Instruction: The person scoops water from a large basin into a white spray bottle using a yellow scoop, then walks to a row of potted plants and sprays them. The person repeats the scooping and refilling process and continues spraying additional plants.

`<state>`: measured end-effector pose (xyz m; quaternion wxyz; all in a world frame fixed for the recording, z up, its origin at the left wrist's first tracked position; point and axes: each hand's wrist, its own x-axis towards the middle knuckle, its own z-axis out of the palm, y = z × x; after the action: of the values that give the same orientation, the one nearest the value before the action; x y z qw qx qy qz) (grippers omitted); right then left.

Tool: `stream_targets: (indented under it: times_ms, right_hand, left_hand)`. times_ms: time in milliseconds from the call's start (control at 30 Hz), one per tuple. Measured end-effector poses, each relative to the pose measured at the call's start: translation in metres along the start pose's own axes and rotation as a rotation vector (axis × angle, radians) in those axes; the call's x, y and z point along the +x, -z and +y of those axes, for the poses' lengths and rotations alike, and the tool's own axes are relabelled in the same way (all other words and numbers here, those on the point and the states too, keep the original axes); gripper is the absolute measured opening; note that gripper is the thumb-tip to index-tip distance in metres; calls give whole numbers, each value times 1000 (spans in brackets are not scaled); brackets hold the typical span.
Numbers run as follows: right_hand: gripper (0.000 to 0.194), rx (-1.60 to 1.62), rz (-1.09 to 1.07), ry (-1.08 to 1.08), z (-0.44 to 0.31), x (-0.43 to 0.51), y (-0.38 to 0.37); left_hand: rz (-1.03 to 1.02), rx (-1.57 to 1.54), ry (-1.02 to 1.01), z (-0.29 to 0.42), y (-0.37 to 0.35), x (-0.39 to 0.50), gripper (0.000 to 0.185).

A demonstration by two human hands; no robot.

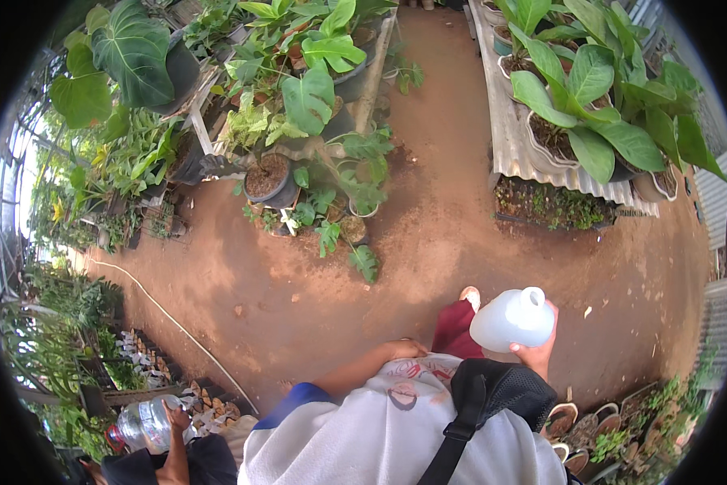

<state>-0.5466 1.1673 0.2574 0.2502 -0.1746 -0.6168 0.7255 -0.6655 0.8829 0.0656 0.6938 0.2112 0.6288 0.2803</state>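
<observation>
A white translucent plastic jug [512,321] with an uncapped round mouth is in my right hand [536,351], whose thumb and fingers wrap its side. My left hand [407,348] rests by the front of my white shirt, near its printed part; its fingers are partly hidden, and whether it grips the cloth cannot be seen. Below the jug and shirt is the brown dirt floor [363,315], with my shoe [471,297] and dark red trouser leg [454,330] showing.
Potted plants crowd a bench at the upper left; a black pot [271,182] stands at its corner. A corrugated bench [573,176] holds pots at the right. A pale hose [175,321] crosses the floor. At lower left, another person's hand [177,418] holds a large clear bottle [148,424].
</observation>
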Motion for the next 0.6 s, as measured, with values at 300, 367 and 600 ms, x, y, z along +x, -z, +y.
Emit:
stream_targets:
  times_ms: [300,367,600]
  right_hand:
    - [96,-105,-285,89,-7,238,11]
    - [94,-113,-317,101,-4,280,-2]
    - [94,-141,-363,94,30,406,-65]
  left_hand:
    - [107,-269,-47,120,81,25,35]
    - [112,-299,-72,138,106,30,35]
    - [58,-196,-83,187,241,79,41]
